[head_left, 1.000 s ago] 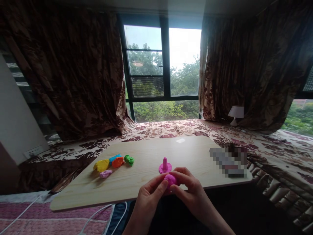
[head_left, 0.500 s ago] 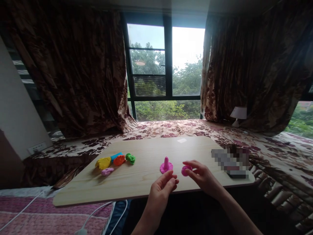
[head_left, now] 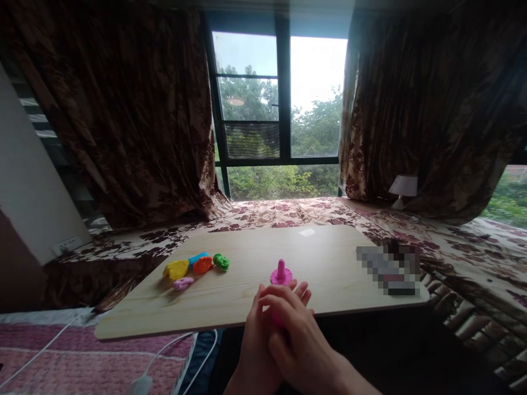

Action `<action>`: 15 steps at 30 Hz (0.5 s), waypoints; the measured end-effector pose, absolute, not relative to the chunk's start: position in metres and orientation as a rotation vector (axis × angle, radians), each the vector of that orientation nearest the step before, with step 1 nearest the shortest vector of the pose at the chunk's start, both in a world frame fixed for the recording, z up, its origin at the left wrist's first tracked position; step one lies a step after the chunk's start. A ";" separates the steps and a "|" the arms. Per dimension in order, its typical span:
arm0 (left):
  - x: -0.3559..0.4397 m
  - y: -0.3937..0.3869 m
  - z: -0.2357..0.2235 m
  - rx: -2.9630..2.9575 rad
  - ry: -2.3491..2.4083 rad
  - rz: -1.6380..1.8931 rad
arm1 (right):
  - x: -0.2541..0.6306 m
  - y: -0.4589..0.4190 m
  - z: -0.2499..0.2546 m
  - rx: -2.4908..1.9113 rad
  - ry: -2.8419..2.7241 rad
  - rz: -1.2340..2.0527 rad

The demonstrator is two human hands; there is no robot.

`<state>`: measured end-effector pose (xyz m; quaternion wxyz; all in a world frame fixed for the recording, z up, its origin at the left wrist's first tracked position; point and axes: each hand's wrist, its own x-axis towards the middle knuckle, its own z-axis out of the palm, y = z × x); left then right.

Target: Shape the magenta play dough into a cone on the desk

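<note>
From where I watch, the work looks partway along: a magenta-pink clay piece, a flat round disc with a blunt peg standing up from it (head_left: 281,272), is already shaped and sits upright on the pale wood-grain tabletop (head_left: 230,307), while a bright pink lump of soft clay (head_left: 276,318) is still in hand and not joined to it. I see that lump only as a sliver between the left hand (head_left: 254,343), which lies underneath with its fingers stretched out and slightly apart, and the right hand (head_left: 300,329), which is laid over it with bent fingers close together; whether the right fingers grip the lump I cannot tell. Off to the left, neither hand touches the yellow clay lump (head_left: 176,269), the blue clay block (head_left: 198,259), the orange clay lump (head_left: 202,265), the green crumpled clay ball (head_left: 221,262) or the pale pink clay lump (head_left: 183,283); to my eye those look unshaped. Half a second ago I had the hands apart, the right pinching the bright pink lump out to the side and the left holding nothing; now they have met, with the lump between them, just in front of the disc piece, which hasn't shifted on the tabletop.
</note>
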<state>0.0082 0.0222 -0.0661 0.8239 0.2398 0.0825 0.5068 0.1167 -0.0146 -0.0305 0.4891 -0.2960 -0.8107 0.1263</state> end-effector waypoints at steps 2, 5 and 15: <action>0.003 0.022 -0.065 0.503 0.125 1.063 | 0.099 -0.022 -0.042 -0.684 -1.973 0.147; 0.004 0.016 -0.061 0.556 0.083 1.192 | 0.082 -0.021 -0.052 -0.472 -1.867 -0.126; -0.009 0.010 -0.045 0.727 0.112 1.255 | 0.096 -0.019 -0.026 -0.713 -2.245 -0.254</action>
